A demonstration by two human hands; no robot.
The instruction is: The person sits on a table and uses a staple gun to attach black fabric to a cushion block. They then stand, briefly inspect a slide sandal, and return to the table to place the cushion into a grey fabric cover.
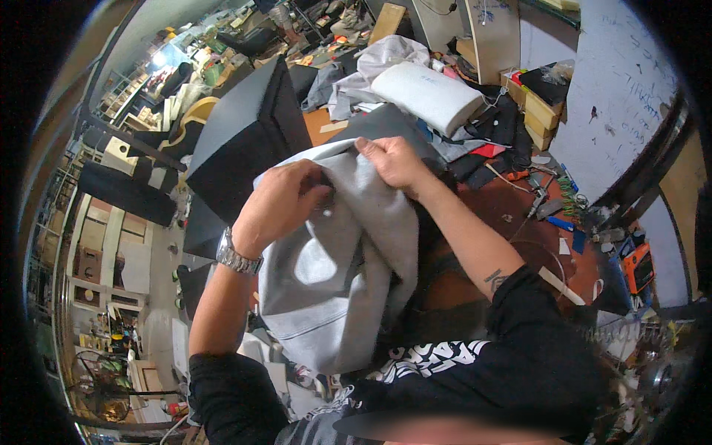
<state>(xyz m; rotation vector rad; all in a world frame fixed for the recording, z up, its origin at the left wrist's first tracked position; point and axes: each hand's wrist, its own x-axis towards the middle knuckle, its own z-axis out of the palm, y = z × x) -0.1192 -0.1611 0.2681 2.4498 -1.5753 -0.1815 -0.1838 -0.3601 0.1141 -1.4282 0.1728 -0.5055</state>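
A light grey fabric piece [319, 297] with a stitched seam hangs in folds in front of me, its lower end near my body. My right hand [397, 165] pinches its upper edge between thumb and fingers. On the left, my left hand [285, 196] has its fingers curled on the cloth just below that edge, with the fingertips partly hidden. A metal wristwatch [239, 254] is on my left wrist. Right behind the fabric stands a black upholstered block [241, 141], and a dark grey padded piece [386, 126] lies beyond my right hand.
A white foam cushion [426, 96] lies on crumpled cloth [389, 55] at the back. Yellow foam blocks [540, 115] lean near the wall. Tools, including an air gun [538, 199], are scattered on the reddish-brown work surface [482, 230] at right. An orange-and-black device [638, 267] sits far right.
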